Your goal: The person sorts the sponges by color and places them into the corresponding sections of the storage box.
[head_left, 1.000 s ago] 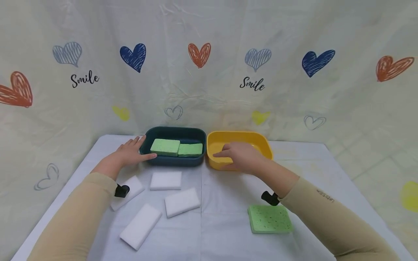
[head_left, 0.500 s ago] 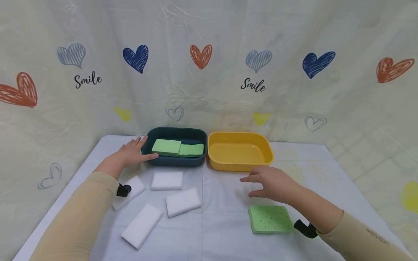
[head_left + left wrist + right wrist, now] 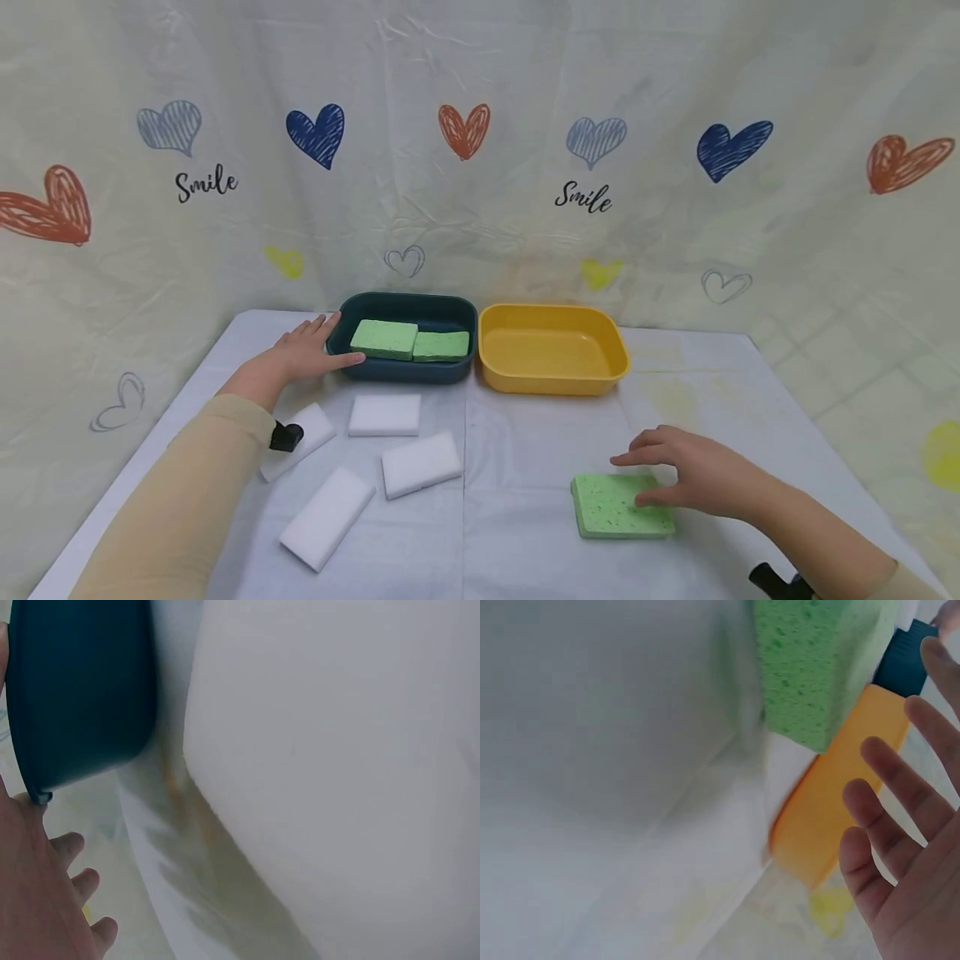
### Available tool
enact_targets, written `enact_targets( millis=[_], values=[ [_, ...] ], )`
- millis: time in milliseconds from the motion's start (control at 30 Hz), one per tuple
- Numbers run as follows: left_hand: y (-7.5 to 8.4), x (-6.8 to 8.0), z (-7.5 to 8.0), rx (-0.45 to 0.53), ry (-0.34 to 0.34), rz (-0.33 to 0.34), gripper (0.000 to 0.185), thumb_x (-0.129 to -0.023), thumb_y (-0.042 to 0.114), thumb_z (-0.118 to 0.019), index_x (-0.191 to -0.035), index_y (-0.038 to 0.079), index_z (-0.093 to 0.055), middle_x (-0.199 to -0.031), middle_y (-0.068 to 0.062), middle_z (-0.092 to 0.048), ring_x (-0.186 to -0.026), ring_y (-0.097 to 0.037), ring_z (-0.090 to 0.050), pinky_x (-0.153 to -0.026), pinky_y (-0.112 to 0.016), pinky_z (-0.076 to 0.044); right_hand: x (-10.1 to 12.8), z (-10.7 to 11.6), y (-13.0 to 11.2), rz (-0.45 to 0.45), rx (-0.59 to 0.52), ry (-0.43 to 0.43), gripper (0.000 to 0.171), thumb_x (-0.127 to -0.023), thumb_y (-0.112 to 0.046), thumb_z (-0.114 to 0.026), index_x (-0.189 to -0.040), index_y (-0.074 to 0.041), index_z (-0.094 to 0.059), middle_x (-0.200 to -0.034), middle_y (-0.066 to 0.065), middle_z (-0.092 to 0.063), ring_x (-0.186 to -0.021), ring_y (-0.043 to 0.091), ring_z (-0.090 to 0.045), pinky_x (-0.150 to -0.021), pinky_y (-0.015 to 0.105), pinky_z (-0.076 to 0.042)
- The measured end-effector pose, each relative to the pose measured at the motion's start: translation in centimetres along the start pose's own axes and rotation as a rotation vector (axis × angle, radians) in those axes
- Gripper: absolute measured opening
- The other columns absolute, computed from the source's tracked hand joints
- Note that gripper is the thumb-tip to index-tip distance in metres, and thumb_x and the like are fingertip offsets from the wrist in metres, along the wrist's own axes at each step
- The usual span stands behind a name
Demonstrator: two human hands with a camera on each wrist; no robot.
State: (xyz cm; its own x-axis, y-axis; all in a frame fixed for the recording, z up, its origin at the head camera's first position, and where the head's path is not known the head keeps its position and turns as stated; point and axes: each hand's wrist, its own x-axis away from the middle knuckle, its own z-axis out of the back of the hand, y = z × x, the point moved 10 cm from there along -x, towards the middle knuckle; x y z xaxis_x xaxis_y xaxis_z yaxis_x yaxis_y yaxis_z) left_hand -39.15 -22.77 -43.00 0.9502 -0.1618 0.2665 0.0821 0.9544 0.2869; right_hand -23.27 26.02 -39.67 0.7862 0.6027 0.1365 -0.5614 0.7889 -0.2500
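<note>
My left hand (image 3: 303,350) rests its spread fingers on the left rim of a dark teal bin (image 3: 408,372); the left wrist view shows the hand (image 3: 37,877) at the bin's edge (image 3: 82,682). Inside that bin lie two green sponges, a larger one (image 3: 384,338) and a smaller-looking one (image 3: 441,346). Over a third green sponge (image 3: 611,507) at the front right hovers my right hand (image 3: 705,473), thumb and fingers spread apart. In the right wrist view, the fingers (image 3: 889,780) are parted, with the sponge (image 3: 799,671) beyond and nothing gripped.
A yellow bin (image 3: 555,385) with nothing in it stands against the teal one. Several white sponges lie on the left half of the white table, one of them (image 3: 300,442) partly behind the left wrist camera. A patterned curtain (image 3: 480,208) hangs behind the table.
The right hand has drawn back from above the yellow bin, moving right and nearer, to over the green sponge on the table. The left hand stays at the teal bin's rim.
</note>
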Motion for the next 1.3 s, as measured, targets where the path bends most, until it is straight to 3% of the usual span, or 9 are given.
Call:
enact_targets(
  millis=[167, 667, 967, 1300],
  values=[
    [0.0, 0.0, -0.1, 0.009, 0.001, -0.001, 0.119, -0.082, 0.084, -0.045, -0.159, 0.005, 0.001, -0.161, -0.029, 0.001, -0.146, -0.052, 0.0, -0.113, -0.07, -0.002, 1.4, -0.7, 0.4, 0.023, -0.007, 0.023, 0.054, -0.078, -0.066, -0.071, -0.125, -0.04, -0.067, -0.117, -0.019, -0.058, -0.106, 0.01, -0.058, -0.086, 0.037, -0.053],
    [0.5, 0.3, 0.3, 0.014, 0.016, -0.011, 0.117, -0.084, 0.08, -0.048, -0.159, 0.004, -0.001, -0.161, -0.029, -0.002, -0.145, -0.052, -0.002, -0.113, -0.07, -0.004, 2.5, -2.9, 1.7, -0.019, -0.031, -0.043, 0.066, -0.073, -0.07, -0.072, -0.132, -0.044, -0.062, -0.121, -0.015, -0.054, -0.102, 0.008, -0.053, -0.082, 0.033, -0.053],
    [0.4, 0.2, 0.3, 0.008, 0.015, -0.006, 0.117, -0.084, 0.081, -0.047, -0.159, 0.005, -0.001, -0.161, -0.03, -0.002, -0.146, -0.052, -0.002, -0.114, -0.069, -0.004, 2.3, -1.3, 1.0, 0.038, 0.061, 0.063, 0.054, -0.078, -0.054, -0.079, -0.129, -0.045, -0.064, -0.12, -0.014, -0.057, -0.103, 0.011, -0.057, -0.081, 0.035, -0.054],
    [0.1, 0.0, 0.1, 0.003, 0.017, -0.014, 0.119, -0.082, 0.084, -0.045, -0.159, 0.006, 0.0, -0.162, -0.029, -0.001, -0.146, -0.051, -0.003, -0.114, -0.068, -0.004, 1.0, 0.7, 1.1, 0.018, 0.067, 0.128, 0.052, -0.079, -0.045, -0.082, -0.128, -0.043, -0.065, -0.124, -0.006, -0.059, -0.107, 0.018, -0.058, -0.084, 0.039, -0.055]
  ],
)
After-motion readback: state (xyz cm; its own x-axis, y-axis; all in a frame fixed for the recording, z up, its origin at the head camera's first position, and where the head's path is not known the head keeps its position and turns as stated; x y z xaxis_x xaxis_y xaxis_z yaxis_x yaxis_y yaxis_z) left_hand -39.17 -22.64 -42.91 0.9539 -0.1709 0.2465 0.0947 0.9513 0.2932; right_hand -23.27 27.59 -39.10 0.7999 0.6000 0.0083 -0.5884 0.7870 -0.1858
